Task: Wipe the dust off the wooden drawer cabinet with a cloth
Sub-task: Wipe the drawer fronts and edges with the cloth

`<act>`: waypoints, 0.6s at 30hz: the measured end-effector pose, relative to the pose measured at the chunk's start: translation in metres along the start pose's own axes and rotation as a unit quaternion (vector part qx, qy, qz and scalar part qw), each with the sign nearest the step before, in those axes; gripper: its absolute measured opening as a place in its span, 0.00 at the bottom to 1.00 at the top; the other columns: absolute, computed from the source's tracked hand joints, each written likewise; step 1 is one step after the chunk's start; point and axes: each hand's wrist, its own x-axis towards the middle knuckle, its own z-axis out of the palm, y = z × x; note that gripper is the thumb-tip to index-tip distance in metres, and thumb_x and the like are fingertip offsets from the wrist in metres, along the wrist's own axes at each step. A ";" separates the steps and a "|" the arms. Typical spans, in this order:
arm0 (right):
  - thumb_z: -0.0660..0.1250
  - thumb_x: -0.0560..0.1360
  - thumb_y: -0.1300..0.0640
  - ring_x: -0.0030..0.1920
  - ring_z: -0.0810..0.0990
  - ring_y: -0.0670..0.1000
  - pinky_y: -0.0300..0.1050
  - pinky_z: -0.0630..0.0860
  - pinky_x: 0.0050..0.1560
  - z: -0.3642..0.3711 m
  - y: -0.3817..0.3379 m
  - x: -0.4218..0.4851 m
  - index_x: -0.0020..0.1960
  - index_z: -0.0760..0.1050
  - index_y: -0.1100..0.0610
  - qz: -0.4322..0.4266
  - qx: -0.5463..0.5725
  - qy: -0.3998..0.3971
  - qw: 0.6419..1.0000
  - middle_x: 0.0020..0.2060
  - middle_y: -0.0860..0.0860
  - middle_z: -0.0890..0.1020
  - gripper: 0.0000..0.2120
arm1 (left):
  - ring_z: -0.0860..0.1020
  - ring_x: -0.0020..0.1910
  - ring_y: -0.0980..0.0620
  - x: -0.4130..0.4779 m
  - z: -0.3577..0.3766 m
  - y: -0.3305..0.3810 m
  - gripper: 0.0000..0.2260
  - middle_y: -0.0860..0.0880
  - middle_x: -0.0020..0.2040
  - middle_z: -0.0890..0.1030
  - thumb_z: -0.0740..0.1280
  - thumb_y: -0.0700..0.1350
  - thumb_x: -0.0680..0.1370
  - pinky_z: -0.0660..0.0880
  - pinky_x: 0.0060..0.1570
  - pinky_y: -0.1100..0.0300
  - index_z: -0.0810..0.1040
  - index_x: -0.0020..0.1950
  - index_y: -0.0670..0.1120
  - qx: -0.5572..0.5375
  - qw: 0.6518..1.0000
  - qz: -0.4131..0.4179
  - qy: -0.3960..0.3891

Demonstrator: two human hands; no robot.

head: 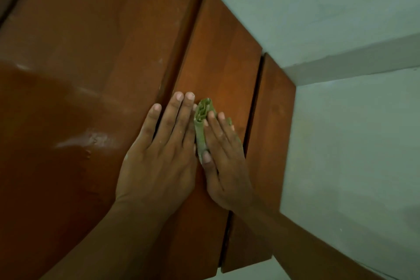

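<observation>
We look down over the wooden drawer cabinet (75, 102), its drawer fronts stepping away below the glossy top. Our left hand (159, 161) lies flat, fingers spread across the top's edge. Our right hand (225, 161) presses a folded green cloth (202, 120) against a drawer front (222, 63), thumb seemingly pinning one end. Pale floor (352, 143) lies beyond.

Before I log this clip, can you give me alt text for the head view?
Seen from above, a right hand presses a folded green cloth against a drawer front of a reddish-brown wooden drawer cabinet. The left hand lies flat beside it, across the cabinet's top edge. A pale wall stands behind.
</observation>
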 end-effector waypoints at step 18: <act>0.52 0.85 0.55 0.75 0.67 0.57 0.55 0.67 0.73 -0.060 0.136 0.150 0.80 0.59 0.56 0.045 -0.140 0.022 0.989 0.77 0.55 0.65 0.23 | 0.48 0.82 0.41 0.006 0.002 -0.002 0.29 0.37 0.82 0.50 0.48 0.50 0.83 0.50 0.79 0.40 0.52 0.81 0.36 -0.045 0.999 0.008 -0.006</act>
